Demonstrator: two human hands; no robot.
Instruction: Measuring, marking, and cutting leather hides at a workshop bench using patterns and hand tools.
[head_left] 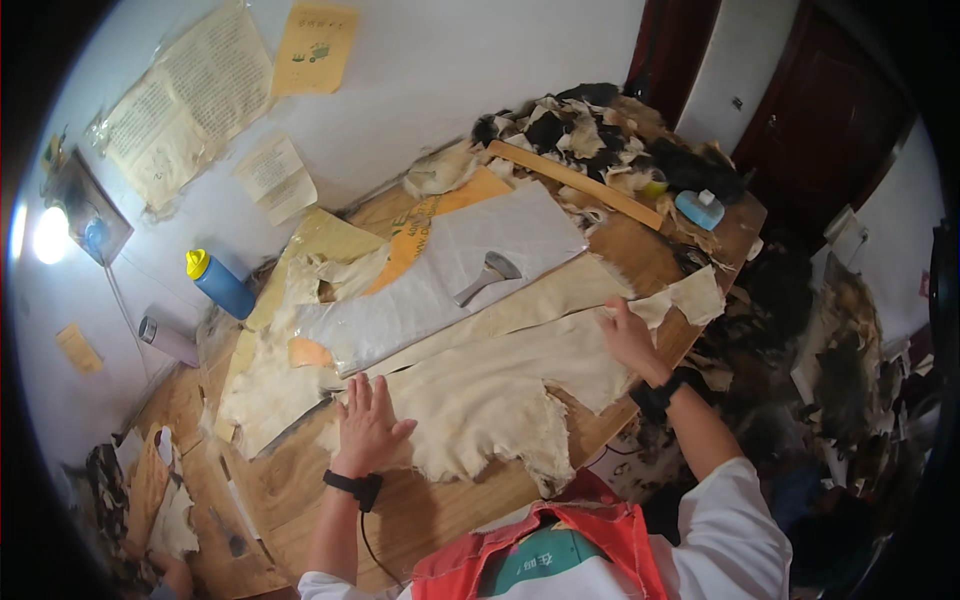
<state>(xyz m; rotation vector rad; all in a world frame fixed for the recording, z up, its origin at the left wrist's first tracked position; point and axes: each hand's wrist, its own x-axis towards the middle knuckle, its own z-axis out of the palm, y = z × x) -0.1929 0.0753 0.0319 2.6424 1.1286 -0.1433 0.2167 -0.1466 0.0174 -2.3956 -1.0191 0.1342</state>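
Note:
A pale, ragged-edged hide (490, 390) lies skin side up across the wooden table in front of me. My left hand (370, 425) rests flat near its left end, fingers spread. At the upper right edge of the same hide is my right hand (632, 340), its fingers curled in and appearing to pinch the border; the fingertips are partly hidden. A second pale hide strip (530, 300) runs alongside, just beyond a dark gap. Past that strip lies a whitish plastic sheet (440, 260), with a grey fan-headed hand tool (487, 277) on top.
A wooden strip (575, 185) leans over a heap of dark and pale fur scraps (590, 130). Nearby sits a blue sponge-like block (700, 208). Along the wall stand a blue bottle (222, 287) and a pinkish flask (170, 342). More fur (770, 420) covers the floor at right.

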